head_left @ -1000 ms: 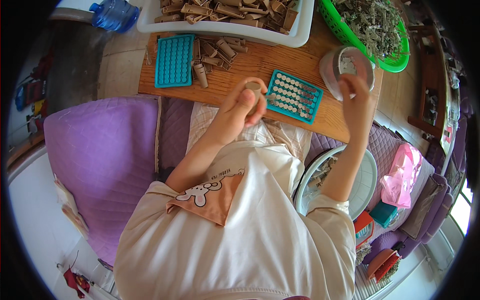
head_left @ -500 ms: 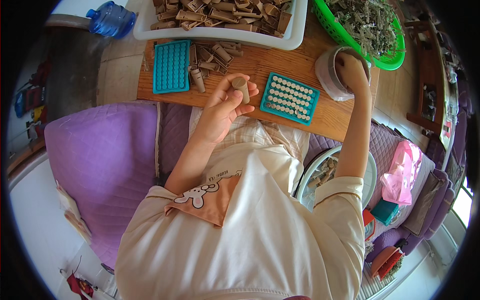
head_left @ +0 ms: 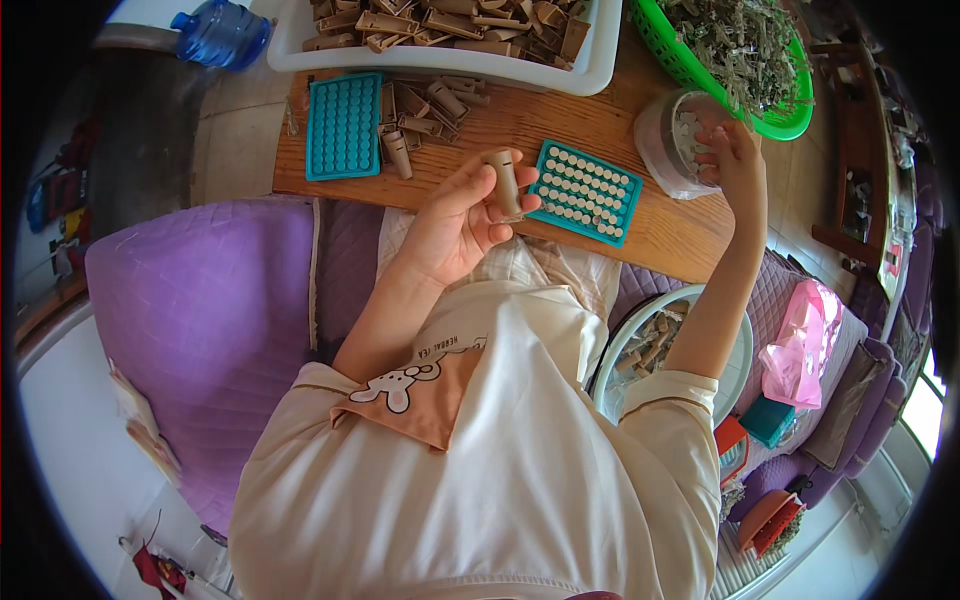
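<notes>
My left hand (head_left: 448, 232) holds a small brown plastic tube (head_left: 506, 186) upright between thumb and fingers, above the table's front edge. At the right, my right hand (head_left: 738, 155) is over the rim of a round clear tub (head_left: 656, 150). White pieces show inside that tub. Its fingers are bent together; whatever they pinch is too small or hidden to name. Between the hands lies a teal tray (head_left: 630, 214) with rows of white round discs. Another teal tray (head_left: 344, 125), with rows of round hollows, is farther left, beside a loose pile of brown tubes (head_left: 425, 112).
A white bin (head_left: 600, 60) heaped with brown plastic parts stands at the back of the wooden table (head_left: 680, 235). Behind the tub is a green basket (head_left: 650, 45) of metallic-looking strips. By my right elbow sits a round basin (head_left: 742, 350) holding brown pieces.
My right hand has come up from inside the tub to its right rim. The tube in my left hand has turned more upright and shifted slightly right.
</notes>
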Available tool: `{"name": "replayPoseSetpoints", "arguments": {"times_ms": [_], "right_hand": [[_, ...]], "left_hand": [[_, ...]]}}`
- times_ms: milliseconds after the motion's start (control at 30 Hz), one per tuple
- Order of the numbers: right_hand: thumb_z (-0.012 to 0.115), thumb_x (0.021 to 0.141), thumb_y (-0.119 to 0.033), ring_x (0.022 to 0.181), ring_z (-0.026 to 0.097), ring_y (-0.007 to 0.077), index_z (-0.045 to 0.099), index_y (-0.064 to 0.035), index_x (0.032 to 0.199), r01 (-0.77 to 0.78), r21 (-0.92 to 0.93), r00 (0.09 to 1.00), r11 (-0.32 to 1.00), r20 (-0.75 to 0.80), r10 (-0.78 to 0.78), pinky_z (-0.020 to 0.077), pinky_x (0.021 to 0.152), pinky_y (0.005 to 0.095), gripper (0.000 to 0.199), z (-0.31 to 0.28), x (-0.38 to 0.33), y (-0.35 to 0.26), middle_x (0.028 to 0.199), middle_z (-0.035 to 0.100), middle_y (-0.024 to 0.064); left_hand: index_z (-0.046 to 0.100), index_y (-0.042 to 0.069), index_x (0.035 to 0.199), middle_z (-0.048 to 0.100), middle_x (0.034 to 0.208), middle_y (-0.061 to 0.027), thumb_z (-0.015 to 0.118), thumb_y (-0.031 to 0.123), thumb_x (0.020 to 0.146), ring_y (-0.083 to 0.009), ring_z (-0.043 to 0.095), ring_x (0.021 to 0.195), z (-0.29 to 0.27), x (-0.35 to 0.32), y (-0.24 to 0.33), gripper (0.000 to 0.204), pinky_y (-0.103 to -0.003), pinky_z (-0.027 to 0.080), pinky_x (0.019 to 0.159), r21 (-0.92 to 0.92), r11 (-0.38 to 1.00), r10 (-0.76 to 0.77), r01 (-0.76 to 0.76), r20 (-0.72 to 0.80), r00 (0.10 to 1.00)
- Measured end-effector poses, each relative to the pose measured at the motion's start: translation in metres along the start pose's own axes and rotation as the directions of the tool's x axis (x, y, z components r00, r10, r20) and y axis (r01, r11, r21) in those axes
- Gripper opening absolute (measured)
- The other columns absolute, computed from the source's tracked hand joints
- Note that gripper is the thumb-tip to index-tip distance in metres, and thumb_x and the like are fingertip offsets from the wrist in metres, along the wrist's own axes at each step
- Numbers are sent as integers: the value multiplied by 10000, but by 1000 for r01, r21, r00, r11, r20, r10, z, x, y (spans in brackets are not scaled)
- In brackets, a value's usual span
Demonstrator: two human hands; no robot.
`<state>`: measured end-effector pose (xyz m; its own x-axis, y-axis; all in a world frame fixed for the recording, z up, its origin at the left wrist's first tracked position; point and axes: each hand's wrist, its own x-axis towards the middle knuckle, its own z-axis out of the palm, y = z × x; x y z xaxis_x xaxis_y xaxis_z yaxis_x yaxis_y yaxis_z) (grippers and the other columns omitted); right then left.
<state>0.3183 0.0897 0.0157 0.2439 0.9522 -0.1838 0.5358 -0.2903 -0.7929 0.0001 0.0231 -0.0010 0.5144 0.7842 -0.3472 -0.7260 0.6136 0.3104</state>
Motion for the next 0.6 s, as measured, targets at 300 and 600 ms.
{"name": "replayPoseSetpoints", "arguments": {"times_ms": [300, 600], "right_hand": [[528, 767, -85, 595, 571, 108, 568, -51, 904, 337, -351, 911, 874, -112, -396, 439, 541, 229, 146, 10, -18, -7, 722, 600, 80], [450, 786, 54, 774, 567, 123, 513, 23, 838, 407, 315, 871, 858, 148, -468, 456, 648, 212, 87, 91, -93, -72, 942, 576, 117]], "left_hand": [[432, -9, 1063, 527, 988, -141, 433, 213, 855, -260, 566, 880, -3, -2, -4, 304, -246, 541, 545, -314, 934, -154, 168, 67, 986], [402, -9, 1085, 533, 1004, -162, 398, 221, 870, -275, 574, 863, 5, -6, -12, 315, -247, 545, 536, -313, 919, -216, 238, 106, 971]]}}
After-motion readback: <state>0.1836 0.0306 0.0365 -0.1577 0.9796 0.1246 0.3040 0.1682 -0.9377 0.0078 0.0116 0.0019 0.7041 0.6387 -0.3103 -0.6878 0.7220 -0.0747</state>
